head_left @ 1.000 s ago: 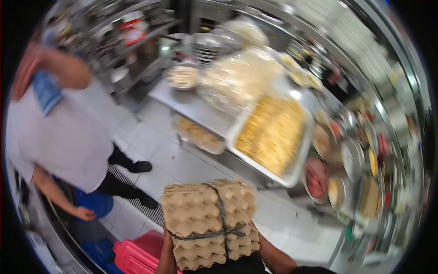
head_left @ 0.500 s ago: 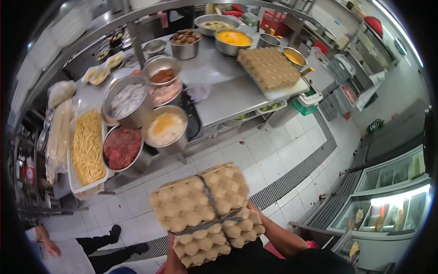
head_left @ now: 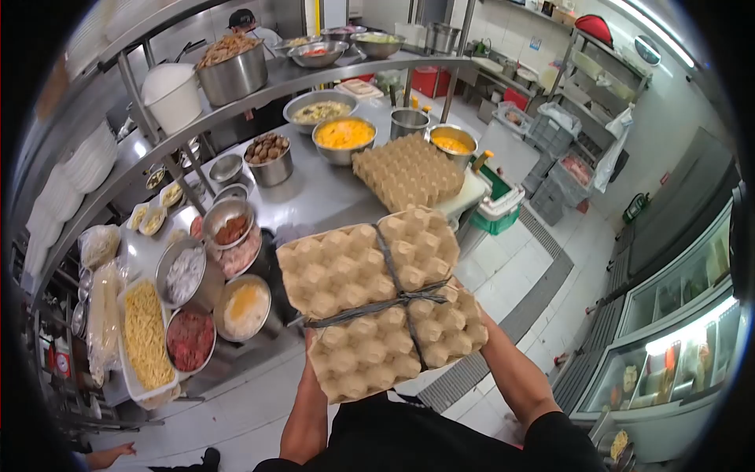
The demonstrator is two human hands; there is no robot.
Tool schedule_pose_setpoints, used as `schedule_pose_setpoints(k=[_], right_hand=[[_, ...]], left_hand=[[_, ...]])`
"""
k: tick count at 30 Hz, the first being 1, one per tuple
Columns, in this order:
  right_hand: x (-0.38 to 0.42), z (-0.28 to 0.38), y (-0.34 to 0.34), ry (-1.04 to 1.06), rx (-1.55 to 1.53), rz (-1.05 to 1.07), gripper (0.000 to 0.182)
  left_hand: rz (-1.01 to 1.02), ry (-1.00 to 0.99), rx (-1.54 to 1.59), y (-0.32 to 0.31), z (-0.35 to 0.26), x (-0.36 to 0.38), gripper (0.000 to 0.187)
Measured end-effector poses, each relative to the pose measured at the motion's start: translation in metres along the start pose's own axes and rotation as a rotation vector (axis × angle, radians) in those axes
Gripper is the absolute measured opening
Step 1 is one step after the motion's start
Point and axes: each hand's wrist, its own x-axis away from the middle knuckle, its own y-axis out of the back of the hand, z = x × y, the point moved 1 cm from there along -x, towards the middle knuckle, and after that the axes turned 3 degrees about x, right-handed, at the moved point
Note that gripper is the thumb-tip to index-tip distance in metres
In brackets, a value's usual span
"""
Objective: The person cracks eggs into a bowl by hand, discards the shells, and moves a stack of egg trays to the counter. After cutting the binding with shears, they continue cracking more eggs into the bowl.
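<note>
I've got a stack of cardboard egg trays [head_left: 381,303] dead centre in the head view, bound crosswise with a dark strap [head_left: 393,297]. It is held up off the floor, in front of the torso, top tray facing the camera. Both forearms run up from 6 o'clock and vanish under the stack. Left hand [head_left: 308,346] shows only as a sliver at the stack's 8 o'clock edge, pressed against the trays; right hand is fully hidden beneath the 4 o'clock side, so I cannot tell how its fingers sit. Left-hand grip also not readable beyond contact with the tray edge.

At 12 o'clock of the stack, on the steel counter [head_left: 322,197], sits a second pile of egg trays [head_left: 407,171], unstrapped, well apart from the one I carry. Further toward 12: steel bowl of yellow mix [head_left: 344,135], a bowl of pale mix [head_left: 318,110], small pot [head_left: 409,122], and another bowl with orange liquid [head_left: 451,141]. At 11 o'clock, a pot of brown round items [head_left: 269,149].

At 9 o'clock: bowl of orange-centred batter [head_left: 244,305], bowl of red mince [head_left: 189,340], tray of yellow noodles [head_left: 145,334], bowl of white pieces [head_left: 182,273].

Upper shelf [head_left: 259,86] at 11–12 o'clock carries a large pot [head_left: 232,69] and a white bucket [head_left: 173,93]. At 3–4 o'clock, glass-front chiller [head_left: 668,346]. Another person's hand [head_left: 118,451] shows at 7 o'clock, low in frame.
</note>
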Motion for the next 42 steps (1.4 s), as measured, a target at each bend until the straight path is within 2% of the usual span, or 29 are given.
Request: schedule_pose_setpoints(k=[1, 3, 4, 9, 10, 13, 14, 15, 17, 18, 20, 22, 23, 24, 25, 27, 28, 30, 31, 33, 36, 38, 39, 40, 42], right_hand=[[-0.011, 0.011, 0.003, -0.005, 0.019, 0.018, 0.049], [-0.055, 0.034, -0.008, -0.025, 0.06, 0.052, 0.049], [-0.075, 0.046, -0.01, -0.046, 0.082, 0.071, 0.048], [-0.178, 0.09, -0.025, -0.195, 0.097, 0.133, 0.048], [-0.187, 0.104, -0.035, -0.144, 0.131, 0.2, 0.046], [-0.229, 0.119, -0.011, -0.192, 0.039, 0.216, 0.047], [-0.237, 0.127, -0.008, -0.167, 0.105, 0.101, 0.05], [-0.24, 0.134, -0.007, -0.172, 0.1, 0.102, 0.05], [-0.228, 0.15, -0.018, -0.063, 0.246, -0.143, 0.055], [-0.221, 0.155, -0.016, -0.036, 0.324, -0.19, 0.059], [-0.204, 0.164, -0.006, 0.163, 0.468, -0.181, 0.054], [-0.187, 0.188, -0.011, 0.327, 0.926, -0.288, 0.049], [-0.188, 0.201, -0.011, 0.406, 0.899, -0.272, 0.043], [-0.191, 0.213, -0.015, 0.438, 0.894, -0.277, 0.037], [-0.197, 0.224, -0.032, 0.546, 0.896, -0.239, 0.032], [-0.214, 0.254, -0.077, 0.621, 0.96, -0.093, 0.023], [-0.223, 0.267, -0.101, 0.632, 0.963, -0.033, 0.023], [-0.236, 0.286, -0.161, 0.936, 1.278, 0.179, 0.018], [-0.238, 0.293, -0.2, 1.019, 1.294, 0.276, 0.016], [-0.239, 0.298, -0.279, 1.226, 1.323, 0.438, 0.014], [-0.265, 0.295, -0.392, 1.528, 1.503, 0.623, 0.018], [-0.306, 0.284, -0.471, 1.526, 1.646, 0.682, 0.024], [-0.339, 0.277, -0.51, 1.603, 1.708, 0.679, 0.026], [-0.374, 0.27, -0.544, 1.679, 1.771, 0.675, 0.029], [-0.425, 0.258, -0.602, 1.551, 1.959, 0.462, 0.035]], left_hand=[[0.018, -0.003, 0.021, 0.009, -0.002, -0.008, 0.054], [0.047, -0.011, 0.071, -0.02, -0.021, -0.071, 0.054], [0.052, -0.021, 0.099, 0.01, -0.013, -0.06, 0.054], [0.001, -0.013, 0.197, 0.008, -0.044, -0.135, 0.055], [-0.014, -0.008, 0.219, 0.008, -0.053, -0.151, 0.055], [-0.073, 0.039, 0.262, 0.006, -0.061, -0.176, 0.055], [-0.074, 0.044, 0.269, 0.004, -0.062, -0.184, 0.055], [-0.075, 0.043, 0.278, 0.006, -0.061, -0.185, 0.055], [-0.089, 0.036, 0.298, -0.002, -0.067, -0.201, 0.056], [-0.092, 0.024, 0.307, -0.005, -0.07, -0.206, 0.056], [-0.091, -0.04, 0.322, -0.015, -0.071, -0.209, 0.056], [-0.089, -0.218, 0.336, -0.042, -0.084, -0.232, 0.056], [-0.088, -0.328, 0.341, -0.04, -0.102, -0.23, 0.056], [-0.04, -0.307, 0.355, 0.007, -0.093, -0.234, 0.053], [-0.044, -0.258, 0.29, 0.03, -0.091, -0.237, 0.052], [-0.38, -0.233, 0.002, 0.027, -0.091, -0.222, 0.048], [-0.386, -0.291, 0.009, 0.029, -0.084, -0.219, 0.048], [-0.511, -0.35, -0.044, 0.041, -0.079, -0.217, 0.046], [-0.567, -0.414, -0.047, -0.01, -0.084, -0.199, 0.047], [-0.568, -0.562, -0.062, 0.008, -0.07, -0.192, 0.05], [-0.595, -0.583, -0.047, 0.016, -0.057, -0.195, 0.048], [-0.625, -0.605, -0.152, 0.016, -0.058, -0.192, 0.056], [-0.673, -0.607, -0.239, 0.012, -0.063, -0.185, 0.057], [-0.776, -0.528, -0.344, 0.001, -0.071, -0.176, 0.058], [-0.809, -0.544, -0.405, -0.011, -0.077, -0.154, 0.05]])
